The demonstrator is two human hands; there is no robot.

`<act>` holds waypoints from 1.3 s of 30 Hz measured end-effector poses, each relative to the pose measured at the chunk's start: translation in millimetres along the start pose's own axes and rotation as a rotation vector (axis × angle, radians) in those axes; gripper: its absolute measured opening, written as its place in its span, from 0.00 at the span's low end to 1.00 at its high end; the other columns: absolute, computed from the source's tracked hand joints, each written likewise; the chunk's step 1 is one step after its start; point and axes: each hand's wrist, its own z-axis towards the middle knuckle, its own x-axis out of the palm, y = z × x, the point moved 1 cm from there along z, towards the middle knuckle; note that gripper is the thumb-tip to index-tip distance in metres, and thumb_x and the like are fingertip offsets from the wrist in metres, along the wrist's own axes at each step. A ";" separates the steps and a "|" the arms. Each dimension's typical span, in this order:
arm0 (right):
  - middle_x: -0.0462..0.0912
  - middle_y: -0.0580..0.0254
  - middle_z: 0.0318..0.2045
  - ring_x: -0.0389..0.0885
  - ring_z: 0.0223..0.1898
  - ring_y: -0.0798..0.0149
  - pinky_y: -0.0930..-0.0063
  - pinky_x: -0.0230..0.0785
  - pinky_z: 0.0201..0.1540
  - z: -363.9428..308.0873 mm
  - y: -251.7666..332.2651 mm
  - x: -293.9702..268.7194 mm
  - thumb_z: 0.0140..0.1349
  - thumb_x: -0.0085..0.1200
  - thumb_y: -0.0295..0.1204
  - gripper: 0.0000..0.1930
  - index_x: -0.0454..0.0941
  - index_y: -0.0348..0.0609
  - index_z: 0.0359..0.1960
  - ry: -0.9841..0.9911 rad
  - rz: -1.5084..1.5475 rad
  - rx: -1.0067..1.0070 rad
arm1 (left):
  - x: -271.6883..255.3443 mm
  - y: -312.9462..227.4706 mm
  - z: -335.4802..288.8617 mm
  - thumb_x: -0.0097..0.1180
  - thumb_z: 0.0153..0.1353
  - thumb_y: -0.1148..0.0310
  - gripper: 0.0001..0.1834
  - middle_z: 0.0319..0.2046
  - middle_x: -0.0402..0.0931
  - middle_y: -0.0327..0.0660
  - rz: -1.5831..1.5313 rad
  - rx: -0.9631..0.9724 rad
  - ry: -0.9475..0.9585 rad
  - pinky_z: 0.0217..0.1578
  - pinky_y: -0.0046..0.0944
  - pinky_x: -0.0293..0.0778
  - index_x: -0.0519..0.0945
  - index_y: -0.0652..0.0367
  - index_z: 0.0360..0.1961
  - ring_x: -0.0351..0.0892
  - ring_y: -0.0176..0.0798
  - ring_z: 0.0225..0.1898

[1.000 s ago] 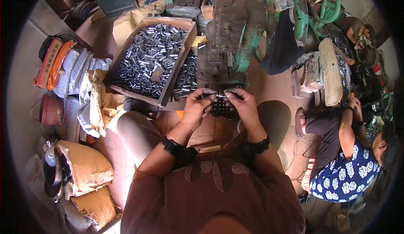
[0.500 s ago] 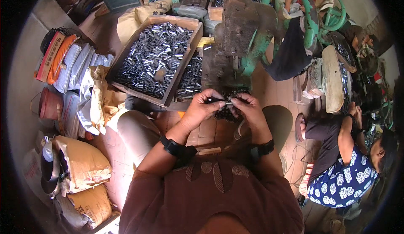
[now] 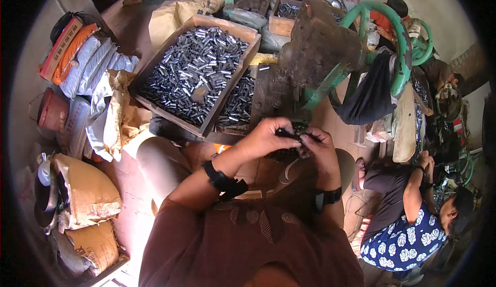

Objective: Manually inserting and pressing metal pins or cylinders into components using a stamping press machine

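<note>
My left hand (image 3: 274, 136) and my right hand (image 3: 319, 146) meet in front of the dark metal press (image 3: 325, 34), fingertips almost touching. Pinched in my left fingers is a small dark metal piece (image 3: 283, 132), partly covered by them. My right fingers are closed against the same spot; what they grip is hidden. Beyond my left hand stands a wooden tray (image 3: 170, 117) heaped with short shiny metal tubes (image 3: 199, 70). More dark tubes (image 3: 238, 98) lie beside the tray's right wall, close to the press.
A green handwheel (image 3: 404, 49) and a hanging black cloth (image 3: 366, 96) are at the press's right. Paper sacks (image 3: 88, 189), a red bucket (image 3: 52, 110) and folded bags (image 3: 90, 75) line the left. A co-worker (image 3: 408, 235) sits at the right; another person is behind the handwheel.
My hands have come closer together, and the bright-tipped piece between them is now mostly covered by fingers. The whole view has shifted, with the press appearing farther right.
</note>
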 end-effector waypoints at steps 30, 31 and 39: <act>0.74 0.48 0.42 0.69 0.42 0.63 0.73 0.56 0.51 23.8 159.3 -32.7 0.62 0.40 0.45 0.28 0.68 0.24 0.46 -1.034 -0.663 -0.811 | -94.5 102.1 92.1 0.54 0.52 0.72 0.08 0.17 0.68 0.33 -0.291 -0.464 -0.632 0.12 0.27 0.54 0.74 0.64 0.33 0.60 0.25 0.14; 0.72 0.49 0.46 0.68 0.47 0.63 0.74 0.54 0.54 25.9 170.5 -30.2 0.61 0.41 0.45 0.28 0.67 0.26 0.49 -0.991 -0.610 -0.744 | -96.6 106.6 94.3 0.55 0.52 0.72 0.08 0.16 0.68 0.33 -0.220 -0.427 -0.651 0.12 0.27 0.54 0.75 0.64 0.33 0.60 0.26 0.13; 0.74 0.57 0.42 0.72 0.40 0.68 0.78 0.60 0.47 32.4 199.1 -27.4 0.56 0.51 0.42 0.25 0.70 0.29 0.46 -0.801 -0.561 -0.611 | -81.7 108.7 104.8 0.58 0.50 0.72 0.08 0.17 0.71 0.35 -0.146 -0.365 -0.624 0.15 0.30 0.60 0.77 0.66 0.28 0.65 0.28 0.15</act>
